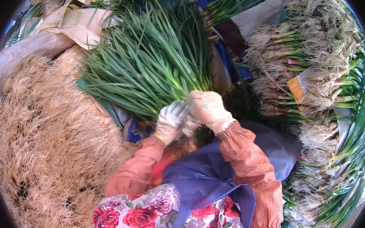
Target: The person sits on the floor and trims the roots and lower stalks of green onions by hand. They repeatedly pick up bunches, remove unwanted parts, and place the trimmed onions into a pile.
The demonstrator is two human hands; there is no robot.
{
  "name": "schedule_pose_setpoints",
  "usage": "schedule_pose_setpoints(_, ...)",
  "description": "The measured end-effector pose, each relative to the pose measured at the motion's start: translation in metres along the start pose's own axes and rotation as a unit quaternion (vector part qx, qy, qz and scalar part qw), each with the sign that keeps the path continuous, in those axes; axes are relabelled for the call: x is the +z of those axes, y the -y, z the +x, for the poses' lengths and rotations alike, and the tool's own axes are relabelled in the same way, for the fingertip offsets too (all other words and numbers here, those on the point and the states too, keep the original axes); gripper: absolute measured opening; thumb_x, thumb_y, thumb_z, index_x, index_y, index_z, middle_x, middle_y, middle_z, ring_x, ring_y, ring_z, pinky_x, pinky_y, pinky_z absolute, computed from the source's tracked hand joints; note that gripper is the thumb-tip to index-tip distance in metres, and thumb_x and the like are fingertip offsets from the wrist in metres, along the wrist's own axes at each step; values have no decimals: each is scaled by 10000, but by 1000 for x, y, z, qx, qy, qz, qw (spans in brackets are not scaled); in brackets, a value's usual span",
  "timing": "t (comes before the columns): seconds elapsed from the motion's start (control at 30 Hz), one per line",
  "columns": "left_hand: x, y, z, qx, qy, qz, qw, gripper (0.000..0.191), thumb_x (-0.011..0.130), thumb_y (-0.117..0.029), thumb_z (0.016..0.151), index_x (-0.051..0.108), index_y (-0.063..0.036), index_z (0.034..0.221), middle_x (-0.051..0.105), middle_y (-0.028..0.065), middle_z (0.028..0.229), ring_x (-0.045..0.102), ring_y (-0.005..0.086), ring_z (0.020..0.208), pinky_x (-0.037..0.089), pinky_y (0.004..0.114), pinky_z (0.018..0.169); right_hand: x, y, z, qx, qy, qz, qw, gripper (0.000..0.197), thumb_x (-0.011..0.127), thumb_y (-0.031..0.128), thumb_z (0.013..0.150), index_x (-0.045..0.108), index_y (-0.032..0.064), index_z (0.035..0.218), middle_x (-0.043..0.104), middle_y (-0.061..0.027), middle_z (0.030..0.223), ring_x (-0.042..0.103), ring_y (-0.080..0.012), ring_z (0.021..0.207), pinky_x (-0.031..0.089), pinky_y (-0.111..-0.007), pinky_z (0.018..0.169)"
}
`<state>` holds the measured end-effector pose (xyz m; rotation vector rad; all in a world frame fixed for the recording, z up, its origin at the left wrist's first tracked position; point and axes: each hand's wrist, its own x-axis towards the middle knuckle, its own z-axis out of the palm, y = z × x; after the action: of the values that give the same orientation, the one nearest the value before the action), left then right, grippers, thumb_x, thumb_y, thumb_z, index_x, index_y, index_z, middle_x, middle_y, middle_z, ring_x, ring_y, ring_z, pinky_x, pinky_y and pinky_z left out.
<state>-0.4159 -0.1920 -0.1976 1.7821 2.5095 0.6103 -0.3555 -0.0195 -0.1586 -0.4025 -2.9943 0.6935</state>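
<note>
Before me lies a large bunch of young green garlic [144, 65], its long leaves fanned away from me. My right hand [210, 110], in a pale, stained glove, closes around the stalks near their base. Beside it, my left hand [172, 121], in a whitish glove with greyish fingers, wraps the near left side of the same stalks. The two hands almost touch. Pale roots [192, 125] hang below and between them. The gloves hide the lower stalks and the bulbs.
A broad heap of dry, straw-coloured roots [53, 132] fills the left. More green garlic with whitish roots [323, 34] is stacked along the right. Sacking [78, 26] lies at the upper left, and another sheet [255, 18] at the upper right. A dark blue apron [202, 176] covers my lap.
</note>
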Motion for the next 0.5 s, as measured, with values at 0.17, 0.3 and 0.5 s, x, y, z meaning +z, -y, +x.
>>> schedule_pose_setpoints(0.17, 13, 16, 0, 9, 38, -66, 997, 360, 626, -127, 721, 627, -65, 1076, 628, 83, 1038, 603, 281, 1026, 507, 406, 793, -82, 15, 17, 34, 78, 68, 994, 116, 510, 146, 870, 610, 86, 864, 668, -155, 767, 665, -364, 729, 540, -452, 661)
schedule_pose_setpoints(0.3, -8, 15, 14, 59, 0, -96, 994, 442, 650, -94, 664, 632, -77, 1105, 653, 70, 1040, 631, 279, 972, 530, 385, 796, -133, 5, 18, 101, 82, 280, 951, 170, 591, 173, 945, 654, 59, 1055, 608, -30, 746, 591, -125, 620, 480, -264, 588)
schedule_pose_setpoints(0.5, -3, 15, 55, 112, -49, -37, 992, 317, 584, -77, 789, 642, -75, 1101, 668, 91, 930, 644, 273, 917, 536, 381, 723, -136, -32, 10, 186, -48, 399, 897, 227, 615, 145, 926, 679, 102, 1139, 634, 10, 729, 559, -76, 633, 467, -243, 596)
